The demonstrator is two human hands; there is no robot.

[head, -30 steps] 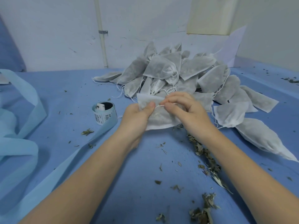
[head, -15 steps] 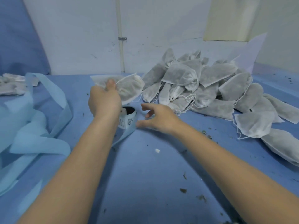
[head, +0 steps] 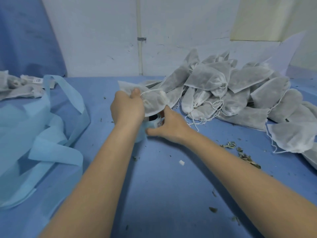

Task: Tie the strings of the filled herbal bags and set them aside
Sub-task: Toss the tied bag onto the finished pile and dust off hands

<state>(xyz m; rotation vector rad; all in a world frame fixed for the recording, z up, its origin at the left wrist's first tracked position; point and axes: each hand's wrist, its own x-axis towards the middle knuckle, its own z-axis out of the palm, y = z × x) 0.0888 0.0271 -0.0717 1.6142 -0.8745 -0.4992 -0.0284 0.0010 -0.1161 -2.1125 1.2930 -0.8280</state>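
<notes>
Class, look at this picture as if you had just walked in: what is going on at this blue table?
A person is working through filled herbal bags. The left hand holds one bag up by its top, its string drawn. The right hand reaches to a roll of blue tape beneath that bag, fingers at it. A big pile of bags waits on the right, a few bags lie far left, and dried herb bits litter the table.

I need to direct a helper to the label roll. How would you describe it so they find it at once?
Start at the big heap of grey herbal bags on the blue table. Left of it, the left hand holds one bag up. The label roll stands just beneath, by the right hand: a small pale-blue ring with printed stickers.
</notes>
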